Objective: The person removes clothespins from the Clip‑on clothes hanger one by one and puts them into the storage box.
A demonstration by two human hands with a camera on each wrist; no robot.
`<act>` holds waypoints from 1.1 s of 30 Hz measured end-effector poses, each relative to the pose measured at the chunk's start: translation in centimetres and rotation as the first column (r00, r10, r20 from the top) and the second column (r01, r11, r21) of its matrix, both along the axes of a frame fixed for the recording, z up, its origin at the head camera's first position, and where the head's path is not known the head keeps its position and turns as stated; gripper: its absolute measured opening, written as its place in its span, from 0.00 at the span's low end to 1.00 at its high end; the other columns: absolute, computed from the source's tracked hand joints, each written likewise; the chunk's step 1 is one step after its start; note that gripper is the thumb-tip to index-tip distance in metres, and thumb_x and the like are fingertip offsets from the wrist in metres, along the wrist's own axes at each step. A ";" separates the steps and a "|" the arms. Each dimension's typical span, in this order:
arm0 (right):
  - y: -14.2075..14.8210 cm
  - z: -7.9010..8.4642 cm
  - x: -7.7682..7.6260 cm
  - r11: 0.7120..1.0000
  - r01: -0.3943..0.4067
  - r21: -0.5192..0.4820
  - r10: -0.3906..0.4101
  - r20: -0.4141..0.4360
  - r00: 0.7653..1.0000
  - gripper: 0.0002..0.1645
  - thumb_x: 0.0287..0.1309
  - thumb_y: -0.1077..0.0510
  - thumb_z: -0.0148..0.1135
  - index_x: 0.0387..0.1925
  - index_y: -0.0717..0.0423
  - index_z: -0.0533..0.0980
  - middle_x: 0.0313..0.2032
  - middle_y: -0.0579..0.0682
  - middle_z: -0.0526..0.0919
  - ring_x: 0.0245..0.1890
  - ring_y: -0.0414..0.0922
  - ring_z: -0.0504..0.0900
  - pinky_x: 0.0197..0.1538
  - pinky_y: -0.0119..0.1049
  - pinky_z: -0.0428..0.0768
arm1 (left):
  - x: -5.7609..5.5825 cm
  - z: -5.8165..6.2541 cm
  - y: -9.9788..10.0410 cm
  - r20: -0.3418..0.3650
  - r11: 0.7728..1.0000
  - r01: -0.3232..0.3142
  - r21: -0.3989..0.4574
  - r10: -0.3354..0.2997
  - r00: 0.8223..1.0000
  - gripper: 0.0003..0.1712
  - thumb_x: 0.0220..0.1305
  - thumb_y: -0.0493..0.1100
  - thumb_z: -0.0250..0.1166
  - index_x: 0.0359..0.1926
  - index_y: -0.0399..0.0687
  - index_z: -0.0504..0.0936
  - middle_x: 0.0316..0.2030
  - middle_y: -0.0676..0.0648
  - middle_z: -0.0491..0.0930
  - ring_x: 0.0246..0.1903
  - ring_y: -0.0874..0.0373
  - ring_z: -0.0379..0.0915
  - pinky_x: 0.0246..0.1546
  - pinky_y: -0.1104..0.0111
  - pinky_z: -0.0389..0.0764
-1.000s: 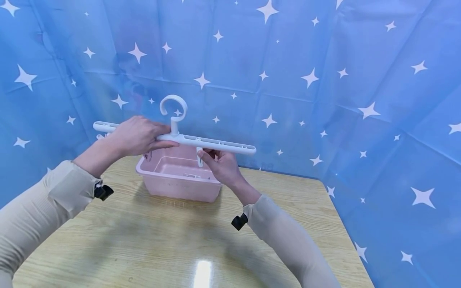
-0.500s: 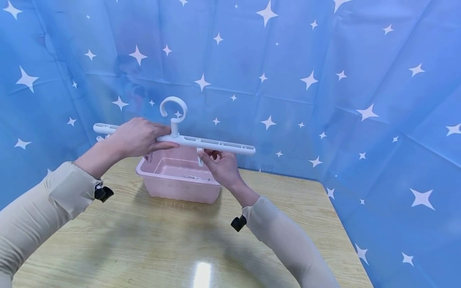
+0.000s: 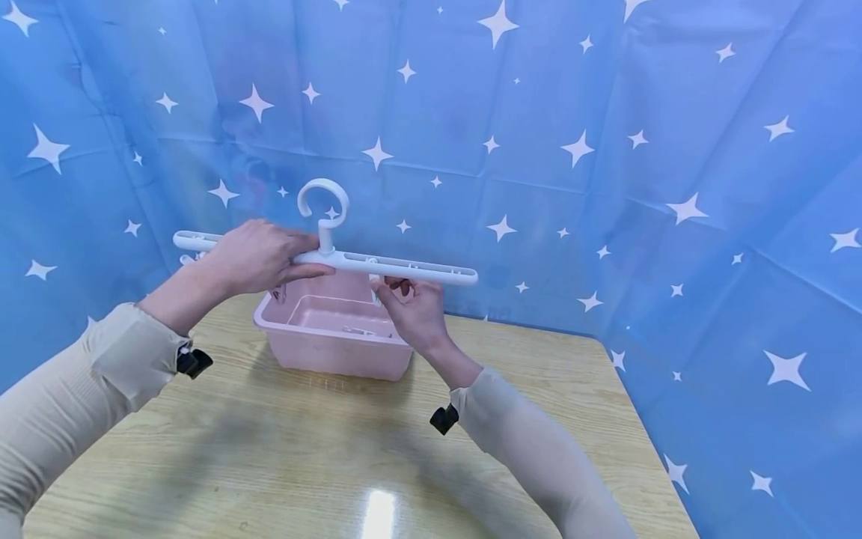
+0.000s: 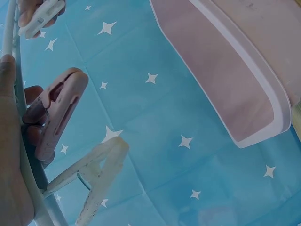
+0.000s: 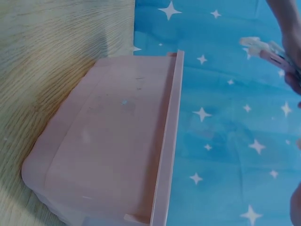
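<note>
Left hand point(image 3: 256, 258) grips hanger point(image 3: 350, 262); right hand point(image 3: 419, 318) pinches 1 clip point(image 4: 43, 19).

Pink basin point(image 5: 113, 122) on wooden table point(image 5: 42, 52); pink clip point(image 5: 274, 60) upper right.

smooth plastic hanger point(image 3: 346, 262), smooth plastic basin point(image 3: 340, 358), glossy wood-grain table point(image 3: 303, 464), creased cloth backdrop point(image 3: 539, 224).

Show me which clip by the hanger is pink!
In the left wrist view, it's the middle clip, by the left hand. The upper clip, pinched by the right hand, and the lower clip look whitish instead.
</note>
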State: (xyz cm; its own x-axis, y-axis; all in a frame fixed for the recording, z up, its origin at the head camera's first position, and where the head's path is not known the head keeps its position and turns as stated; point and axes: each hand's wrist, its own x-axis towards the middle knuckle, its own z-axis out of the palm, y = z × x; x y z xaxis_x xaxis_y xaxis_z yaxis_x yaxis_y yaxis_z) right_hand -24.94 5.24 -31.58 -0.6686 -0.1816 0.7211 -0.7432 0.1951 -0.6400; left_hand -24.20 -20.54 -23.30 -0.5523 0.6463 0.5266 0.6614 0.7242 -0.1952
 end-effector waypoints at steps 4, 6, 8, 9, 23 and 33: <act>0.0 0.0 0.0 1.000 0.007 -0.018 -0.007 -0.012 1.000 0.09 0.59 0.57 0.71 0.32 0.57 0.79 0.25 0.53 0.79 0.27 0.42 0.68 0.35 0.30 0.66 | 0.0 0.1 0.0 0.013 1.000 -0.006 0.017 0.005 1.000 0.17 0.62 0.59 0.68 0.31 0.54 0.77 0.17 0.55 0.71 0.15 0.60 0.66 0.20 0.60 0.74; 0.0 0.0 0.0 1.000 0.018 -0.013 -0.018 -0.006 1.000 0.10 0.58 0.57 0.72 0.31 0.57 0.79 0.25 0.52 0.79 0.27 0.42 0.68 0.35 0.31 0.67 | 0.0 0.1 0.0 0.015 1.000 -0.009 0.021 0.009 1.000 0.16 0.62 0.59 0.68 0.33 0.54 0.78 0.18 0.55 0.73 0.15 0.60 0.67 0.20 0.59 0.75; 0.0 0.0 0.1 1.000 0.031 -0.001 -0.031 0.005 1.000 0.09 0.58 0.56 0.72 0.31 0.57 0.79 0.26 0.52 0.79 0.27 0.42 0.69 0.35 0.31 0.67 | 0.0 0.1 -0.1 0.013 1.000 -0.011 0.018 0.011 1.000 0.16 0.62 0.59 0.68 0.33 0.54 0.79 0.18 0.55 0.74 0.16 0.60 0.66 0.20 0.59 0.75; 0.0 0.0 0.1 0.999 0.035 0.005 -0.035 0.012 0.999 0.09 0.58 0.56 0.72 0.31 0.57 0.80 0.26 0.52 0.79 0.27 0.42 0.69 0.35 0.31 0.67 | 0.0 0.1 -0.1 0.008 1.000 -0.010 0.017 0.010 1.000 0.16 0.62 0.59 0.68 0.33 0.54 0.79 0.18 0.55 0.73 0.15 0.60 0.66 0.20 0.59 0.75; 0.5 -0.7 -0.2 0.998 0.025 0.064 -0.028 0.045 0.999 0.11 0.59 0.50 0.69 0.35 0.53 0.79 0.34 0.50 0.82 0.28 0.50 0.70 0.34 0.33 0.64 | -0.1 -0.1 -0.6 -0.020 0.999 0.005 0.033 -0.005 1.000 0.25 0.67 0.69 0.58 0.30 0.54 0.76 0.16 0.55 0.70 0.15 0.60 0.66 0.20 0.60 0.73; 1.1 -1.7 -1.1 0.990 0.036 0.138 -0.060 0.177 0.982 0.18 0.60 0.42 0.65 0.40 0.51 0.81 0.39 0.48 0.84 0.41 0.45 0.78 0.43 0.38 0.70 | -0.1 -0.1 -0.6 -0.010 1.000 -0.005 0.020 0.005 1.000 0.21 0.64 0.63 0.64 0.29 0.54 0.73 0.16 0.56 0.68 0.15 0.60 0.65 0.21 0.60 0.74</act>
